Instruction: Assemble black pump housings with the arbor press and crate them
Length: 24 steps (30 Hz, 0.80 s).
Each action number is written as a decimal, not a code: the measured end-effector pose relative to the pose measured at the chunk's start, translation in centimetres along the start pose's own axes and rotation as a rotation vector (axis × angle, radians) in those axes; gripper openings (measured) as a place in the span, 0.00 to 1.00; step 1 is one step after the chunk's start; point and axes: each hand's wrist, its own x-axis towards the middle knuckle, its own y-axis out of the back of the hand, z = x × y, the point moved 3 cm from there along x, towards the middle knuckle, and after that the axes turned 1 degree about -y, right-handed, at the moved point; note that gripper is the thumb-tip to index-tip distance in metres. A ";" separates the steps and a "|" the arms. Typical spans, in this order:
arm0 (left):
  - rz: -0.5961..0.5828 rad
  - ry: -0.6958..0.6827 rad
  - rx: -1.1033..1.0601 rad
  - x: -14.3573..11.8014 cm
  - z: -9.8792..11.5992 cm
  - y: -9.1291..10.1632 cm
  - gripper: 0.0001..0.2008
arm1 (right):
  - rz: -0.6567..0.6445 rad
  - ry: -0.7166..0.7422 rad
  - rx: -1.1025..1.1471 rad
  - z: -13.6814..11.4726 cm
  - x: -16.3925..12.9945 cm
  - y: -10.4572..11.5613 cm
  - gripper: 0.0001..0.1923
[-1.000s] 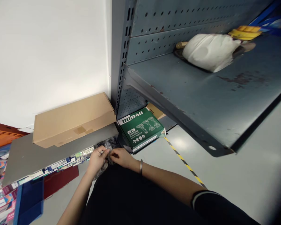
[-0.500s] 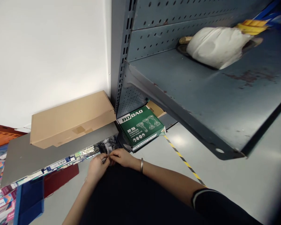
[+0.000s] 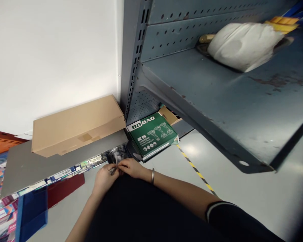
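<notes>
"BODAO" on green box [image 3: 153,136]

1. A shop stockroom or hardware store aisle is shown.
2. Grey-blue metal shelving [image 3: 217,101] with a perforated back panel and slotted uprights is seen.
3. A boxed cordless drill set [image 3: 153,136] in green retail packaging is kept beneath the shelf.
4. A plain cardboard carton [image 3: 75,124] and rows of packaged goods [image 3: 5,208] are stored nearby.
5. Yellow-black hazard tape [image 3: 195,171] is laid on the grey floor.
</notes>
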 end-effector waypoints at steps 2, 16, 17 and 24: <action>0.002 -0.003 0.005 0.0 -0.1 -0.1 0.12 | -0.005 0.011 -0.005 0.0 0.0 0.0 0.11; -0.003 -0.046 0.054 0.0 0.0 -0.2 0.13 | -0.015 0.042 -0.012 -0.3 -0.1 0.1 0.10; -0.002 -0.053 0.061 0.0 0.0 -0.2 0.14 | -0.009 0.037 -0.011 -0.3 -0.1 0.1 0.10; -0.008 -0.116 0.169 -0.2 0.7 -0.2 0.15 | 0.071 -0.036 -0.028 -0.5 -0.4 0.4 0.09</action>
